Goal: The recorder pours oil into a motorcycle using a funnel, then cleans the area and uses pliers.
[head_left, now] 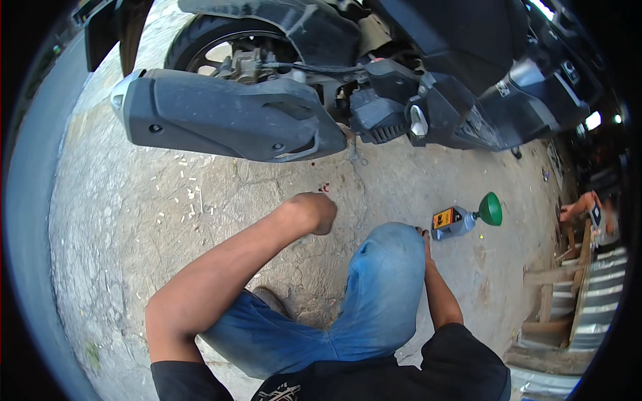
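My left hand (317,212) is held over the concrete in front of my knees. It is closed, with the fingers curled under, so whatever may be in them is hidden. Small dark red bits (324,188) show just beyond it. Beside my raised right knee (391,257) is my right hand (425,238), mostly hidden behind the jeans. Close to it a grey oil bottle (459,228) with a yellow and black label carries a green funnel (491,209) at its neck. Across the far side stands a scooter, its dark exhaust cover (221,117) facing me.
The scooter's rear wheel (194,43) is at the far left and its engine casing (378,115) near the middle. White scraps (190,197) litter the cracked concrete. At the right are a wooden frame (562,294), corrugated sheets (605,291) and another person's arm (580,206).
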Demonstrator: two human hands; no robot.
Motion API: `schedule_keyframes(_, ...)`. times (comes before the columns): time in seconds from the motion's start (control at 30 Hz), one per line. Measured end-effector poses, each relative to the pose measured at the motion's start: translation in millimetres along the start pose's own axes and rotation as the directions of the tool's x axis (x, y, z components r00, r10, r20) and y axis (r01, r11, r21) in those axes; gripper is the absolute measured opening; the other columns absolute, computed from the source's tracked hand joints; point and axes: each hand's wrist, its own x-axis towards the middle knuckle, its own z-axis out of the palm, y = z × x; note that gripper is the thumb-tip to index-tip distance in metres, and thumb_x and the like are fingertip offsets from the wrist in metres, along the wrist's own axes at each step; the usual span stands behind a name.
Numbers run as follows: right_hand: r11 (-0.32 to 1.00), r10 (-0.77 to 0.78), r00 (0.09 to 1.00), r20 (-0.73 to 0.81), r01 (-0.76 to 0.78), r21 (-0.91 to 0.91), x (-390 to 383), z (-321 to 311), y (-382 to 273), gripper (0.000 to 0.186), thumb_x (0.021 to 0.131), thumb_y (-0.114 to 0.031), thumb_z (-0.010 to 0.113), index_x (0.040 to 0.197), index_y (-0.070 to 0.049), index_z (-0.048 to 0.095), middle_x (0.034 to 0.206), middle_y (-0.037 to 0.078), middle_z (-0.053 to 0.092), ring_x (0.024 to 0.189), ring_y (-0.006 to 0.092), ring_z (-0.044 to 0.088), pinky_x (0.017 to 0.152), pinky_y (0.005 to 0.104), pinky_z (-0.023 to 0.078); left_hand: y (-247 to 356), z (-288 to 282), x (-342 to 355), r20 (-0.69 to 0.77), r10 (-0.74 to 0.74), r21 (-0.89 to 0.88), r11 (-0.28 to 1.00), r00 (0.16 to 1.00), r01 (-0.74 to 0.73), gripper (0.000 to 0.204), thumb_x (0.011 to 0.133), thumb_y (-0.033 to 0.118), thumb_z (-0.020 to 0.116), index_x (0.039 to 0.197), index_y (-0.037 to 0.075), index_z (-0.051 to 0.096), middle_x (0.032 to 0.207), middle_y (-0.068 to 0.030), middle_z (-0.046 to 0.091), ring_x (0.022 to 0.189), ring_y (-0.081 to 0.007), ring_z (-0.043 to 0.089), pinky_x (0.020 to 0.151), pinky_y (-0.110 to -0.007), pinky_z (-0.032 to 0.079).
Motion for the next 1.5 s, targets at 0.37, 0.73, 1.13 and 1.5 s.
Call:
schedule_keyframes(0.37, 0.128, -0.239, 0.93, -0.28, 0.316, 0.94, 31, -331, -245, 0.061, 0.078, -0.015, 0.058, 0.138, 0.0, 0.057, 0.114, 0.015, 0.069, 0.103, 0.0247, 0.07, 0.087, 0.0351, 0.056, -8, -5, 4, -0.017, -0.041, 0.007, 0.999, 0.999, 0.042, 0.036, 0.083, 0.01, 0.059, 0.112, -0.005, 0.074, 0.114, -0.024, 0.075, 0.112, -0.0383, 0.071, 0.093, -0.047, 0.058)
schedule_keyframes(0.73, 0.038, -0.81, 0.495, -0.313, 0.577, 0.816, 122, -504, -422, 0.076, 0.078, 0.01, 0.038, 0.149, -0.008, 0.06, 0.132, 0.009, 0.071, 0.121, 0.0181, 0.068, 0.103, 0.0312, 0.056, 6, 0, 2, -0.044, -0.072, 0.012, 0.997, 0.996, 0.073, 0.033, 0.082, 0.01, 0.062, 0.107, -0.003, 0.078, 0.11, -0.0238, 0.076, 0.106, -0.0396, 0.073, 0.088, -0.048, 0.059)
schedule_keyframes(1.13, 0.289, -0.829, 0.545, -0.128, 0.613, 0.735, 149, -482, -450, 0.067, 0.079, 0.011, 0.045, 0.139, -0.009, 0.068, 0.111, 0.006, 0.074, 0.11, 0.0126, 0.067, 0.101, 0.023, 0.05, 0, 15, -6, -0.053, -0.068, 0.014, 0.998, 0.996, 0.069, 0.029, 0.082, 0.01, 0.064, 0.105, -0.003, 0.078, 0.109, -0.0231, 0.076, 0.104, -0.0392, 0.074, 0.087, -0.049, 0.06)
schedule_keyframes(1.5, 0.159, -0.899, 0.423, -0.112, 0.555, 0.817, 182, -471, -458, 0.037, 0.089, -0.03, 0.066, 0.116, -0.004, 0.068, 0.103, 0.002, 0.065, 0.099, 0.0109, 0.06, 0.096, 0.0254, 0.045, 0, 14, -2, -0.064, -0.018, 0.016, 1.0, 0.998, 0.02, 0.028, 0.082, 0.009, 0.063, 0.102, -0.002, 0.079, 0.106, -0.0224, 0.077, 0.101, -0.0389, 0.075, 0.087, -0.049, 0.06)
